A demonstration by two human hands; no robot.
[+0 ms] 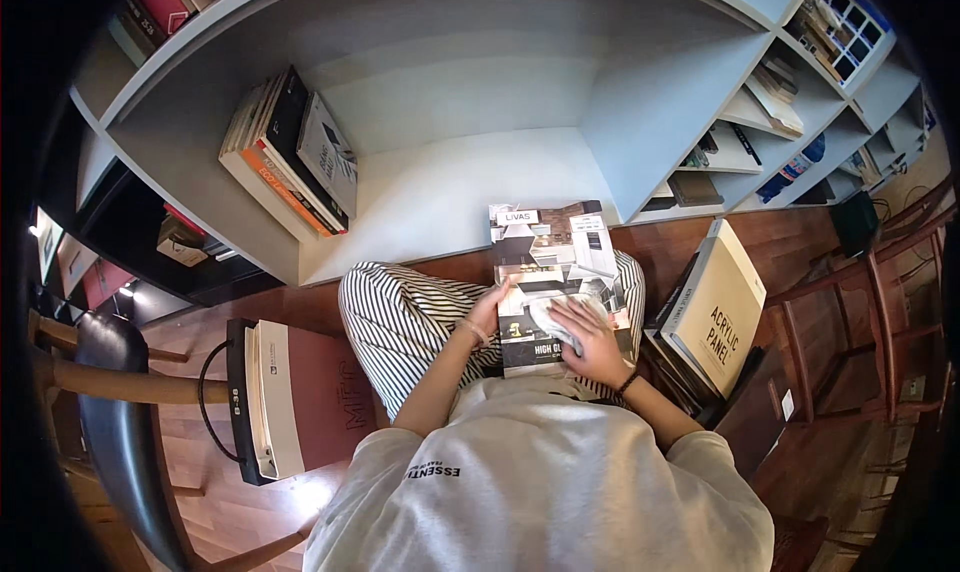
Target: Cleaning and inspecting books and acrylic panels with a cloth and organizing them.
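A tall catalogue (pixel 548 238) with photos of room interiors on its cover lies across my lap, over my striped trousers. My left hand (pixel 487 312) grips its left edge, the thumb on the cover and the other fingers mostly hidden. On the lower half of the cover, my right hand (pixel 592 340) presses down a crumpled white cloth (pixel 548 317). The fingers of that hand stretch over the cloth toward the upper left. Part of the cover's lower picture is hidden under the hand and cloth.
Before me stands a pale shelf unit (pixel 450 177) with leaning books (pixel 290 162) at left. A stack of sample binders (pixel 715 317) stands on the floor at right, beside a wooden chair (pixel 860 322). At left are a maroon binder box (pixel 315 397) and a black-seated chair (pixel 125 422).
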